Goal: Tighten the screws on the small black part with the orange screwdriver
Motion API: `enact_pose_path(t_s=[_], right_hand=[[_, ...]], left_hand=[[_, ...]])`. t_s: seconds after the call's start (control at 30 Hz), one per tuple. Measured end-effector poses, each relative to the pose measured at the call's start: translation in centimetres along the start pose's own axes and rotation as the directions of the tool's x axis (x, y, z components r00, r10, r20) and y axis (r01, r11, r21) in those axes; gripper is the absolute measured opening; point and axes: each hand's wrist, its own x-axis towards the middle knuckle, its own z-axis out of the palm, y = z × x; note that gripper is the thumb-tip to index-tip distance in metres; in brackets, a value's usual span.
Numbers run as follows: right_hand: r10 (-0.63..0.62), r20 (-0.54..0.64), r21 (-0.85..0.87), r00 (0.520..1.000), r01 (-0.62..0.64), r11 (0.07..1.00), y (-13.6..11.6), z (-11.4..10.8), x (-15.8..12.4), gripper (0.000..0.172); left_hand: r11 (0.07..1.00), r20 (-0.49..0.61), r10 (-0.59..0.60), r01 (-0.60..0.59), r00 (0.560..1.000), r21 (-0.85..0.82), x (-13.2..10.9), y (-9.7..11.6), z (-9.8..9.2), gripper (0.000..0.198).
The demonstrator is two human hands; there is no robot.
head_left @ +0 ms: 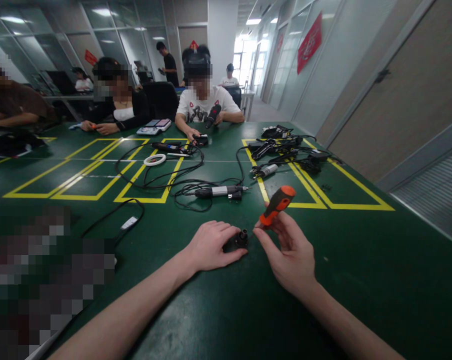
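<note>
My left hand (213,246) rests on the green table, thumb and fingers closed around a small black part (242,239) with a short round post on top. What kind of part it is cannot be made out. Just to the right, my right hand (291,250) grips a screwdriver (279,204) with an orange and black handle. The handle points up and tilts to the right. Its tip end is low between my thumb and fingers, close to the black part, and the shaft is hardly visible.
Ahead lie a silver and black electric screwdriver (218,192) with looped cable, a white ring (154,160) and a pile of black tools and cords (274,147). Yellow tape (139,200) marks the green table (342,280). Across it, a person (207,102) holds a black tool.
</note>
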Motion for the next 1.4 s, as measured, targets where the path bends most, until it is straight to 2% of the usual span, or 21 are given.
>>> enact_pose_path(t_s=[0.1, 0.3, 0.4, 0.5, 0.63, 0.7, 0.93, 1.2, 1.4], right_hand=[[-0.029, -0.014, 0.044, 0.999, 0.03, 0.999, 0.2, 0.0, 0.0, 0.047], [-0.087, 0.004, 0.061, 0.996, 0.087, 0.994, 0.1, 0.2, -0.2, 0.047], [-0.09, 0.04, 0.064, 0.995, 0.087, 0.994, -0.2, 0.1, -0.3, 0.041], [-0.053, 0.067, 0.075, 0.996, 0.048, 0.996, -0.5, 0.0, -0.3, 0.025], [-0.003, 0.059, 0.079, 0.998, -0.001, 0.997, -0.8, 0.1, -0.2, 0.013], [-0.013, 0.052, 0.069, 0.999, 0.009, 0.998, -0.8, 0.2, -0.2, 0.016], [-0.019, -0.024, 0.079, 1.0, 0.021, 0.997, -0.6, -0.2, -0.2, 0.044], [-0.084, 0.006, 0.077, 0.996, 0.083, 0.994, -0.7, -0.3, -0.1, 0.043], [-0.053, 0.016, 0.071, 0.998, 0.052, 0.996, -0.9, -0.3, 0.1, 0.041]], left_hand=[[1.0, -0.011, -0.004, 0.004, 1.0, -0.022, -0.1, 0.0, 0.0, 0.036], [1.0, 0.014, -0.011, 0.011, 1.0, -0.011, 0.0, 0.0, -0.1, 0.028], [1.0, 0.02, -0.016, 0.016, 1.0, -0.005, 0.1, 0.0, -0.1, 0.028], [1.0, 0.018, -0.011, 0.011, 1.0, -0.002, 0.0, -0.1, -0.1, 0.028], [1.0, 0.025, -0.005, 0.005, 1.0, 0.001, 0.0, -0.1, -0.1, 0.028], [1.0, 0.028, -0.003, 0.003, 1.0, 0.006, 0.1, -0.1, -0.1, 0.028], [0.999, 0.037, -0.003, 0.002, 0.999, 0.033, 0.2, 0.1, -0.1, 0.032], [1.0, 0.045, -0.001, 0.0, 0.999, 0.026, 0.3, 0.1, -0.2, 0.031], [1.0, 0.04, -0.004, 0.002, 0.999, 0.029, 0.3, 0.1, -0.1, 0.031]])
